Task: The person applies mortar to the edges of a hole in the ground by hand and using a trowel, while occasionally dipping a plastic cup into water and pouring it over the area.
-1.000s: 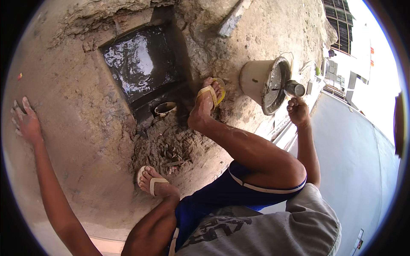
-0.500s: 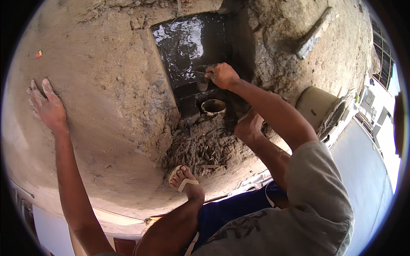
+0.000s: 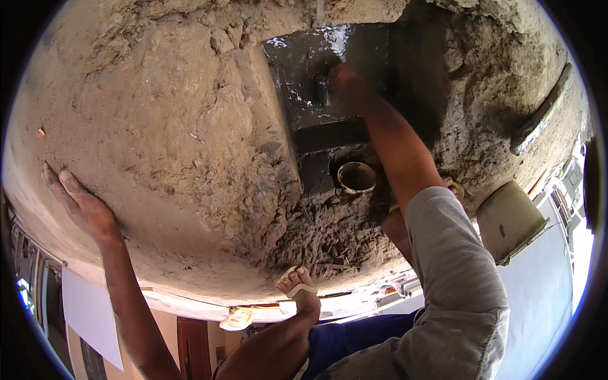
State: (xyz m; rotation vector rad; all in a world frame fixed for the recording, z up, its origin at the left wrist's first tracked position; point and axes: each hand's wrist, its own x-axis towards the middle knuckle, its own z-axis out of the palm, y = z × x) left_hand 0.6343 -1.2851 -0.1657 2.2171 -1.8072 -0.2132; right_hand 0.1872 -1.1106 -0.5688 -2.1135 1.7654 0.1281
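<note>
My left hand [image 3: 88, 209] rests on the sandy ground to the left, fingers stretched out, holding nothing. My right hand [image 3: 345, 79], smeared and in shade, reaches down into a square pit [image 3: 285, 111] of dark liquid [image 3: 301, 76]. Its fingers are closed round a small dark cup [image 3: 325, 92], which is hard to make out against the liquid. Nearer to me, the open end of a round pipe [image 3: 356, 177] sticks up by a dark ledge [image 3: 329, 136] inside the pit.
My sandalled foot [image 3: 297, 282] stands by the rough, dug-up earth [image 3: 310, 237] at the near edge. A dirty bucket [image 3: 508, 218] lies tilted at the right. Beyond it, a long flat piece [image 3: 541, 114] lies on the broken ground.
My right hand has gone farther into the pit with the cup, down toward the liquid. The view has shifted; my left hand stays on the ground.
</note>
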